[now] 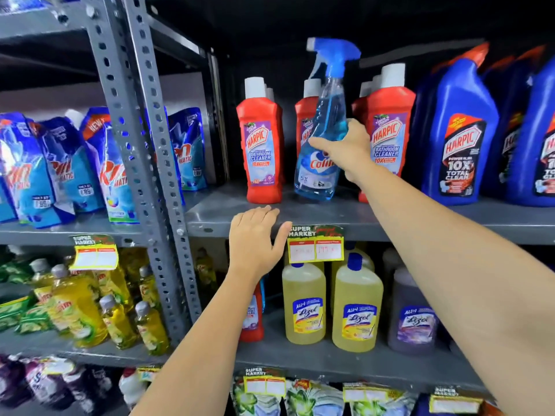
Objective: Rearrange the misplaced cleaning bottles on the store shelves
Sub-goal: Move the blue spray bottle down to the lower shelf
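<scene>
A clear blue spray bottle (322, 139) with a blue trigger head is tilted among red Harpic bathroom cleaner bottles (263, 148) on the grey upper shelf (300, 217). My right hand (350, 148) grips the spray bottle around its middle, its base just above or touching the shelf. My left hand (255, 238) rests flat on the front edge of that shelf, fingers apart, holding nothing. One red bottle (252, 313) stands on the shelf below, partly hidden behind my left forearm, next to yellow Lizol bottles (304, 307).
Large blue Harpic bottles (459, 136) fill the upper shelf's right side. A perforated grey upright (144, 151) divides the bays. Blue detergent pouches (69, 172) and yellow dish-liquid bottles (81, 307) sit in the left bay. Price tags (315, 247) hang off the shelf edge.
</scene>
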Available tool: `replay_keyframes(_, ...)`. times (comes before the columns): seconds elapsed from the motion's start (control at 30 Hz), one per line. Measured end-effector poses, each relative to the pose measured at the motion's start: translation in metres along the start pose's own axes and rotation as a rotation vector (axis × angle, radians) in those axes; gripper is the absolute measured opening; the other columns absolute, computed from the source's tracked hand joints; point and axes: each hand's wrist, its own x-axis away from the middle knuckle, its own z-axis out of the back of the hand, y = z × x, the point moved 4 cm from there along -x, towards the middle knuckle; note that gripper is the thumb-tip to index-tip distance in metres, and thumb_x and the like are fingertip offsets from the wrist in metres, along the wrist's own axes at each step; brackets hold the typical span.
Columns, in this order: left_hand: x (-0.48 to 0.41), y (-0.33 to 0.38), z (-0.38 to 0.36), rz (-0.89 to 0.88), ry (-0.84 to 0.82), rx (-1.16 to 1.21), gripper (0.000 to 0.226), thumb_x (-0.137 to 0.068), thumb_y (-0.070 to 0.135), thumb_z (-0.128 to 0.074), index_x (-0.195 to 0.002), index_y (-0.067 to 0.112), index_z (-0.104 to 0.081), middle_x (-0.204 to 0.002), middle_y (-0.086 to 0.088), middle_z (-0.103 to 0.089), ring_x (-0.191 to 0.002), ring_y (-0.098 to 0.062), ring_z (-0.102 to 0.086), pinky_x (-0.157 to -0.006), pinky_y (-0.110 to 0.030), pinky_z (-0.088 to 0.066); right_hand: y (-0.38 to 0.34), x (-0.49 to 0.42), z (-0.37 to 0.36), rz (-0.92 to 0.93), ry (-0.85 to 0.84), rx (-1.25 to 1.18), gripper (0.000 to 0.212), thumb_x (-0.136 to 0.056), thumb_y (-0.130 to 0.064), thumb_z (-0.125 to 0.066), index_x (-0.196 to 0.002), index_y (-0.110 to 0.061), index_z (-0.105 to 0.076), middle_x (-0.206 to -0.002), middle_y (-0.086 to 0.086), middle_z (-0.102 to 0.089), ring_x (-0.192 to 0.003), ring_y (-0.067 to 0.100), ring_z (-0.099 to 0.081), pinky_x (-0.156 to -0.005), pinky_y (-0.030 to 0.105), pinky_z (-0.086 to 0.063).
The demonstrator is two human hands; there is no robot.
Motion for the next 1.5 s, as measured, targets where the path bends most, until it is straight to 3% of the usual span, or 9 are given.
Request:
replay_keyframes(0.1, 0.003, 0.002, 0.0, -0.001, 0.013, 0.022, 0.047, -0.097, 0.048, -0.04, -0.114, 0.012, -0.066, -0.114, -0.006, -0.068, -0.108, -0.024, -0.057, -0.094, -0.037, -0.032, -0.013, 0.017, 0.008, 0.02, -0.016, -0.122, 0.064, -0.046, -0.041, -0.09, -0.099, -0.023, -0.059, -0.105, 0.0, -0.073, -0.091, 0.013, -0.073, -0.083, 0.039, -0.061)
replay_keyframes(0.23, 0.008, 0.002, 0.008, -0.076, 0.025, 0.081, 0.044, -0.099, 0.043, -0.041, -0.12, 0.009, -0.061, -0.122, -0.008, -0.063, -0.115, -0.028, -0.053, -0.099, -0.039, -0.031, -0.028, 0.068, 0.022, 0.084, -0.051, -0.261, 0.041, -0.071, -0.014, -0.088, -0.101, -0.016, -0.06, -0.098, -0.003, -0.074, -0.087, 0.009, -0.074, -0.077, 0.027, -0.06)
replay_keyframes(0.4, 0.083, -0.013, 0.007, -0.006, 0.023, 0.19, 0.064, -0.096, 0.03, -0.05, -0.15, 0.007, -0.025, -0.159, -0.014, -0.019, -0.147, -0.026, -0.014, -0.118, -0.047, -0.012, -0.027, 0.144, 0.033, 0.101, -0.089, -0.37, 0.032, -0.077, -0.004, -0.081, -0.1, -0.017, -0.064, -0.089, -0.01, -0.077, -0.085, 0.004, -0.073, -0.073, 0.021, -0.056)
replay_keyframes(0.53, 0.182, -0.035, -0.038, 0.077, -0.265, 0.259, 0.064, -0.099, 0.038, -0.036, -0.154, 0.014, -0.012, -0.162, -0.006, -0.009, -0.148, -0.021, -0.005, -0.117, -0.045, -0.009, -0.001, 0.204, 0.031, 0.091, -0.181, -0.322, 0.042, -0.071, 0.0, -0.084, -0.099, -0.021, -0.061, -0.084, -0.018, -0.076, -0.082, -0.001, -0.071, -0.073, 0.016, -0.054)
replay_keyframes(0.67, 0.277, -0.065, -0.099, 0.091, -0.684, 0.149, 0.063, -0.101, 0.054, -0.026, -0.154, 0.02, -0.018, -0.161, 0.003, -0.003, -0.147, -0.016, -0.001, -0.112, -0.047, -0.011, 0.061, 0.253, 0.013, -0.011, -0.281, -0.137, 0.053, -0.058, -0.02, -0.092, -0.101, -0.03, -0.063, -0.094, -0.02, -0.075, -0.091, -0.001, -0.07, -0.079, 0.015, -0.053)
replay_keyframes(0.83, 0.319, -0.088, -0.128, 0.086, -0.954, -0.021, 0.087, -0.09, 0.074, -0.001, -0.151, 0.016, -0.026, -0.157, -0.004, -0.012, -0.145, -0.03, -0.017, -0.114, -0.053, -0.012, 0.158, 0.278, -0.006, -0.207, -0.294, 0.066, 0.053, -0.062, -0.022, -0.093, -0.099, -0.039, -0.058, -0.097, -0.018, -0.071, -0.092, -0.004, -0.067, -0.08, 0.018, -0.054)
replay_keyframes(1.0, 0.319, -0.085, -0.126, 0.106, -0.978, -0.035, 0.075, -0.096, 0.066, -0.015, -0.139, 0.016, -0.051, -0.145, -0.01, -0.048, -0.132, -0.028, -0.046, -0.109, -0.054, -0.009, 0.22, 0.279, -0.018, -0.299, -0.261, 0.178, 0.061, -0.065, -0.02, -0.092, -0.116, -0.024, -0.057, -0.107, -0.008, -0.07, -0.1, 0.007, -0.067, -0.088, 0.032, -0.056)
replay_keyframes(1.23, 0.322, -0.089, -0.132, 0.074, -0.99, -0.017, 0.078, -0.094, 0.069, -0.017, -0.143, 0.016, -0.045, -0.148, -0.01, -0.044, -0.136, -0.029, -0.04, -0.108, -0.047, -0.013, 0.253, 0.276, -0.04, -0.325, -0.202, 0.214, 0.066, -0.067, -0.022, -0.091, -0.123, -0.016, -0.056, -0.102, -0.012, -0.067, -0.097, 0.01, -0.065, -0.089, 0.037, -0.057)
replay_keyframes(1.5, 0.319, -0.09, -0.127, 0.019, -0.948, -0.02, 0.08, -0.093, 0.07, -0.012, -0.148, 0.017, -0.036, -0.152, -0.01, -0.038, -0.14, -0.029, -0.033, -0.111, -0.046, -0.01, 0.268, 0.278, -0.044, -0.307, -0.292, 0.3, 0.071, -0.069, -0.023, -0.09, -0.13, -0.016, -0.053, -0.11, -0.005, -0.064, -0.097, 0.009, -0.06, -0.077, 0.015, -0.046)
